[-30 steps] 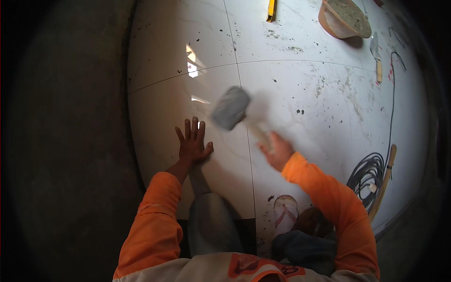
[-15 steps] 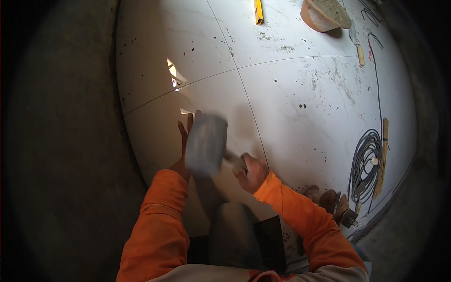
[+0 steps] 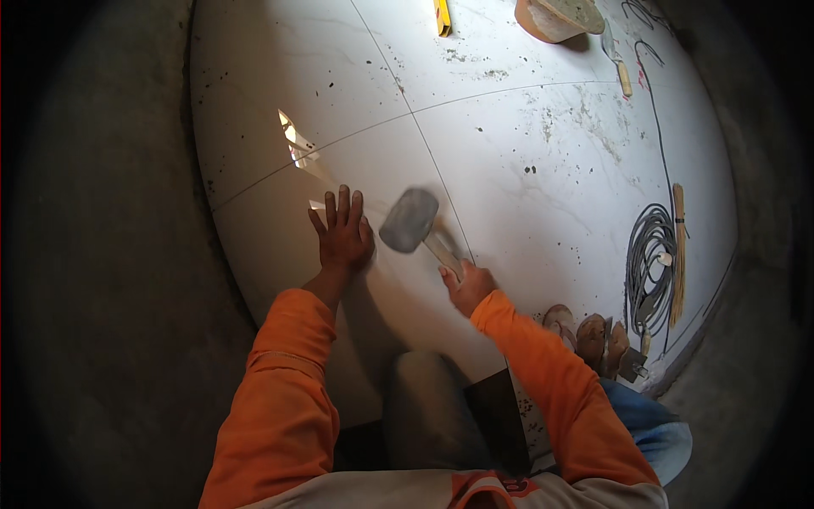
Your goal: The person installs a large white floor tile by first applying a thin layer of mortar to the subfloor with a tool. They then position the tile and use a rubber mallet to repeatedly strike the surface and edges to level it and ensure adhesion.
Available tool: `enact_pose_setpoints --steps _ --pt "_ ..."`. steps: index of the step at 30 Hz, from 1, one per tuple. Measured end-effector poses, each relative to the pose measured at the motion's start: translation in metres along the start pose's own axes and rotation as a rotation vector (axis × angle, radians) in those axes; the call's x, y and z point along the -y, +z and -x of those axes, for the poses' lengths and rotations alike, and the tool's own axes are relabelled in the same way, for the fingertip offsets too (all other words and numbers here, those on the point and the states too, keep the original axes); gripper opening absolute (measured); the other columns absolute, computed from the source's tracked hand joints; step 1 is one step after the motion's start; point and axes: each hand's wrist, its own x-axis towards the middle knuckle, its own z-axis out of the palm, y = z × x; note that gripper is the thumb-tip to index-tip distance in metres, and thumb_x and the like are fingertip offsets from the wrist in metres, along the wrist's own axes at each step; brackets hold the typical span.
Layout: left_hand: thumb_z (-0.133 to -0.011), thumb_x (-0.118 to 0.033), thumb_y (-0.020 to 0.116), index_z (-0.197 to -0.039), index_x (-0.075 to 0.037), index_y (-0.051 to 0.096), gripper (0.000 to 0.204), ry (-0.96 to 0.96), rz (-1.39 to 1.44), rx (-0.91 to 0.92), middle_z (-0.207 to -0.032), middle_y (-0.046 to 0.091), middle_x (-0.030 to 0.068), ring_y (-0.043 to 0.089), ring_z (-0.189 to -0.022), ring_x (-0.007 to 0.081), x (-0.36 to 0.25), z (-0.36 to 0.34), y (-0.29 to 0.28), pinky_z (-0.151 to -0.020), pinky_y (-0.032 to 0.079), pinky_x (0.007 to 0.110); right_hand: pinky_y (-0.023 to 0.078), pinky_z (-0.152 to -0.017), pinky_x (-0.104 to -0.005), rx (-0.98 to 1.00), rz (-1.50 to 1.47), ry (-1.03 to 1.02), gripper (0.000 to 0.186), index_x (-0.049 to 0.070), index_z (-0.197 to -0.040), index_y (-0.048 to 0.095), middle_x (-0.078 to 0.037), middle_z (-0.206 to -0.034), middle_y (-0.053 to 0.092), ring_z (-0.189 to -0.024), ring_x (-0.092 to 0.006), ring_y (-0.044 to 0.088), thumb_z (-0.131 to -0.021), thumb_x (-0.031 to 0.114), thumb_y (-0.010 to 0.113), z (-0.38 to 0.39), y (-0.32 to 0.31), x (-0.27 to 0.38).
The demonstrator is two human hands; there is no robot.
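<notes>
My right hand (image 3: pixel 471 287) is wrapped round the wooden handle of a rubber mallet (image 3: pixel 410 220) with a thick grey head. The head is over a large white floor tile (image 3: pixel 398 301), slightly blurred; whether it touches the tile I cannot tell. Left of the mallet, my left hand (image 3: pixel 344 236) lies flat on the same tile with its fingers spread, holding nothing. Thin dark joints part this tile from its neighbours beyond and to the right.
At the far side are a yellow spirit level (image 3: pixel 443 19), a mortar bowl (image 3: pixel 555 20) and a wooden-handled trowel (image 3: pixel 624 75). Coiled grey cable (image 3: pixel 649 271) and a straw brush (image 3: pixel 678 254) lie at right, with brownish lumps (image 3: pixel 591 341) nearer me. Dark rough floor (image 3: pixel 110 254) borders the tiles on the left.
The mallet has dropped from high over my left hand and shifted right, so that hand is uncovered. The whole view has also shifted a little.
</notes>
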Motion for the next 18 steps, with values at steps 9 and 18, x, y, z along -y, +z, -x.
enact_pose_setpoints --steps 9,18 --pt "-0.092 -0.031 0.039 -0.147 -0.016 0.03 0.058 0.027 -0.054 -0.046 -0.157 0.019 0.0086 0.012 -0.145 0.0341 0.01 0.007 0.019 -0.111 0.002 0.065 0.051 -0.068 -0.0472 0.081 0.004 0.163 0.061 -0.006 -0.098 0.056 -0.028 -0.075 0.062 -0.074 -0.0465 0.062 -0.093 0.054 0.045 -0.004 0.002 0.004" --pt "-0.093 -0.031 0.038 -0.148 -0.015 0.029 0.058 -0.004 -0.038 0.041 -0.157 0.017 0.0091 0.01 -0.145 0.0349 0.009 0.013 0.004 -0.112 -0.001 0.063 0.052 -0.065 -0.0444 0.273 0.17 -0.061 0.037 0.002 -0.095 0.063 -0.022 -0.085 0.064 -0.073 -0.0398 0.064 -0.079 0.035 0.066 0.02 0.015 -0.005"
